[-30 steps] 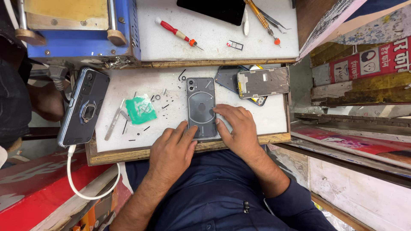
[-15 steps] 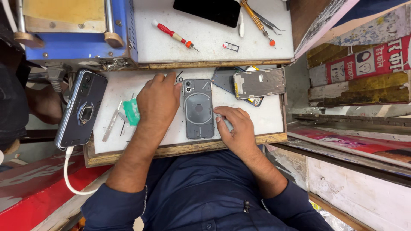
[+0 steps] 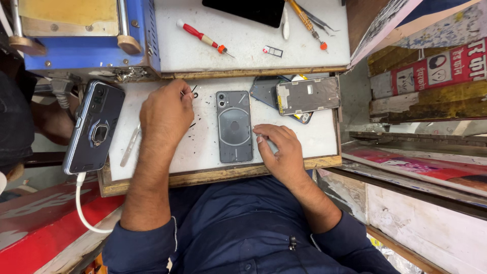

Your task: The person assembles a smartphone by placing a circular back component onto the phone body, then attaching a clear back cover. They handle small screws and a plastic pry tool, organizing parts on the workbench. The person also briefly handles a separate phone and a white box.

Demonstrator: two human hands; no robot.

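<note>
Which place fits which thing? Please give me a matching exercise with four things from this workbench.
Things:
1. grey phone
2. red screwdriver
3. left hand
4. cased phone with ring holder

Places:
A. on the upper white shelf
B. at the board's left edge, cable plugged in
C. between the two hands, back side up
D. fingertips at small black screws

Pairs: 1-C, 2-A, 3-D, 4-B

you sit at a white work board (image 3: pixel 213 152) framed in worn wood, centre of the frame. above it runs a white shelf (image 3: pixel 243 45). a blue machine (image 3: pixel 86 50) fills the upper left; red painted planks (image 3: pixel 40 223) lie lower left, stacked boards (image 3: pixel 431 86) on the right.
</note>
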